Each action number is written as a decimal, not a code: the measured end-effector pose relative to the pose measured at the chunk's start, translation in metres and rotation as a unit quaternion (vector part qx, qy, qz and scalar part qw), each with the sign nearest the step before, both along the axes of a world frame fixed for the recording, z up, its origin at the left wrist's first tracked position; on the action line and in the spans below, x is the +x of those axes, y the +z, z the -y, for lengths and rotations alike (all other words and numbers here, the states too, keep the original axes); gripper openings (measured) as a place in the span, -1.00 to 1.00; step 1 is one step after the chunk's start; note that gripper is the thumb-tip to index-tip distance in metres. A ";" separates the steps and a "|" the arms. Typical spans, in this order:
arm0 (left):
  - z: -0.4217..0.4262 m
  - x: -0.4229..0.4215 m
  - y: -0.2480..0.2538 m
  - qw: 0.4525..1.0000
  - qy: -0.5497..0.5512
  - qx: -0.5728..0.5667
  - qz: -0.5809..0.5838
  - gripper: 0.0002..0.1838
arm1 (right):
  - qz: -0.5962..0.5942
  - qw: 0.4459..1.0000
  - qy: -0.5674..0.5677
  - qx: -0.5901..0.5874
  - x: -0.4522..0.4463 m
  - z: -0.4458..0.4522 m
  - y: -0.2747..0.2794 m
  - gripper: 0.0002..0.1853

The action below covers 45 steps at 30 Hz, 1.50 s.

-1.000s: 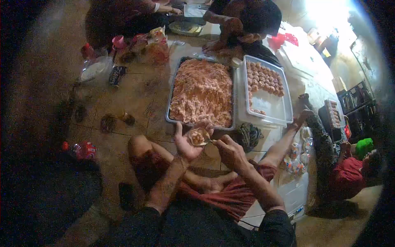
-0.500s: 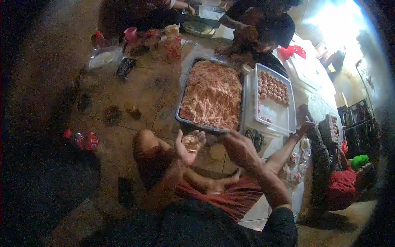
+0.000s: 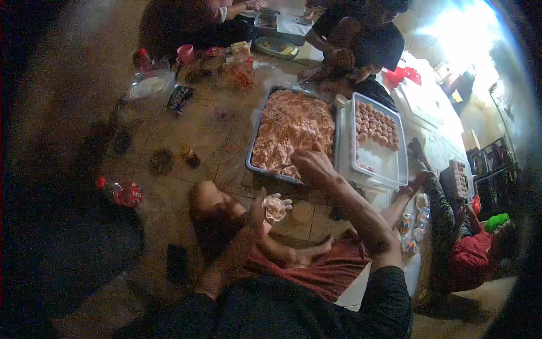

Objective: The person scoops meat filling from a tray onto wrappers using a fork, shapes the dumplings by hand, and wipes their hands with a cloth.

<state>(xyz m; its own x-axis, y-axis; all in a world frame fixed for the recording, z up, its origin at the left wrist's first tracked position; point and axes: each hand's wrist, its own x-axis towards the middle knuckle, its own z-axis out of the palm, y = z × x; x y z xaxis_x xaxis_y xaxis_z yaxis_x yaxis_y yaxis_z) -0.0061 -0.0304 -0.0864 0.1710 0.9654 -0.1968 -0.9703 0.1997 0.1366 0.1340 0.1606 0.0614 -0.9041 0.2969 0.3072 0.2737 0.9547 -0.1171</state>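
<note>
Cupped palm up, my left hand [image 3: 265, 213] holds a round, pale dumpling wrapper [image 3: 275, 209] with a little pinkish filling on it. My right hand [image 3: 311, 164] is closed over the near edge of a large dark-rimmed tray [image 3: 248, 161]. A thin utensil [image 3: 280, 167], which looks like a spoon, reaches left from its fingers into the ground meat mixture [image 3: 293, 121]. The mixture fills most of the tray, and its surface is rough and scooped. Right of the tray stands a clear plastic container [image 3: 372, 152] with rows of filled dumplings [image 3: 377, 124] in its far part.
A person in dark clothes [image 3: 384, 48] sits beyond the tray. Another person in red [image 3: 471, 254] is at the right, by a second container of dumplings [image 3: 458, 179]. A red-labelled bottle [image 3: 127, 193], a pink cup [image 3: 185, 54] and a dark packet [image 3: 179, 99] are on the tiled floor.
My right hand has moved up and left over the meat, with the utensil's end now in it. My left hand still holds the wrapper, and the view has shifted slightly.
</note>
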 end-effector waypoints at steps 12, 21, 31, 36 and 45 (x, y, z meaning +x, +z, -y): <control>-0.025 -0.007 0.086 0.995 0.072 -0.002 0.062 -0.04 | -0.099 0.923 -0.136 -0.346 0.059 0.111 -0.003 -0.85; -0.028 -0.006 0.071 0.991 0.102 -0.022 0.082 -0.07 | -0.115 0.942 -0.132 -0.286 0.066 0.135 -0.028 -0.70; -0.015 -0.023 0.078 0.979 -0.180 -0.044 -0.086 0.07 | -0.112 0.987 0.016 -0.116 0.072 0.085 0.035 -0.69; -0.017 -0.023 0.074 0.989 -0.104 -0.061 -0.088 0.01 | -0.149 0.981 -0.039 -0.117 0.076 0.095 0.017 -0.72; -0.016 -0.015 0.042 0.992 0.086 -0.068 -0.054 -0.11 | -0.124 0.937 -0.199 -0.261 0.072 0.150 -0.002 -0.66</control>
